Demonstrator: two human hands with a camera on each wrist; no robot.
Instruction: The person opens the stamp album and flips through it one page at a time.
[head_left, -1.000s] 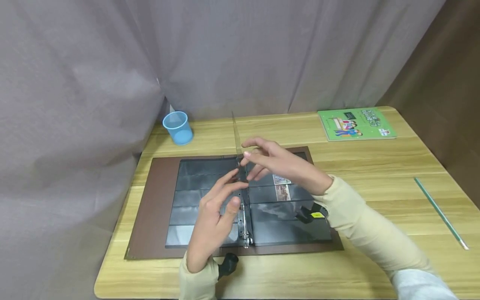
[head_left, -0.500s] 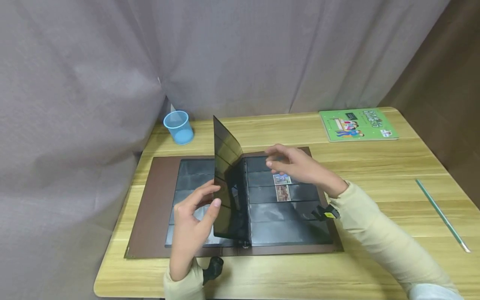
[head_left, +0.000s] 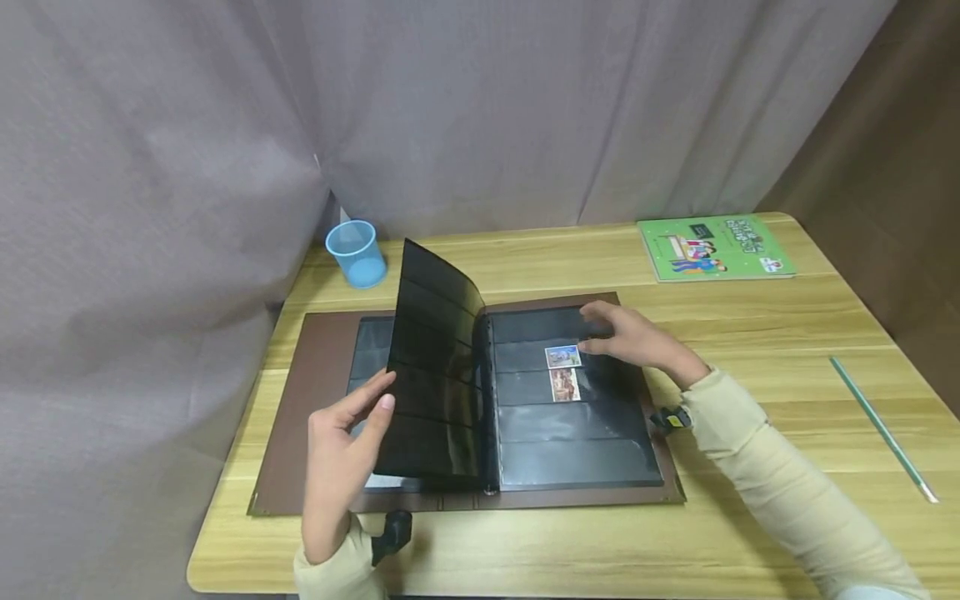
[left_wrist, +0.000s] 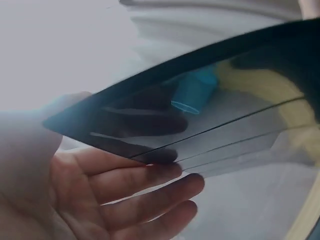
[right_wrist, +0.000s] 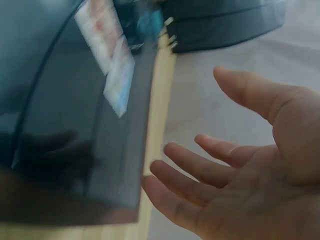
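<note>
A brown ring-binder stamp album (head_left: 281, 417) lies spread on the table. One black pocket page (head_left: 435, 358) stands raised and bowed over its left side. My left hand (head_left: 341, 458) holds this page's outer edge between thumb and fingers; the left wrist view shows the page's corner (left_wrist: 75, 122) passing over the palm, fingers below it. On the right-hand page (head_left: 570, 458) sit two stamps, a blue-toned stamp (head_left: 562, 357) above a reddish-brown stamp (head_left: 566, 385). My right hand (head_left: 633, 337) hovers at that page's upper right, fingers apart and holding nothing.
A blue plastic cup (head_left: 357, 254) stands behind the album at the left. At the back right lies a green book (head_left: 712, 248). A green pencil (head_left: 881, 425) rests near the right edge of the wooden table (head_left: 757, 333). Grey curtain (head_left: 480, 117) hangs behind.
The raised page has swung left from nearly upright, together with my left hand. My right hand has drawn away from the binder's spine to the right, uncovering both stamps.
</note>
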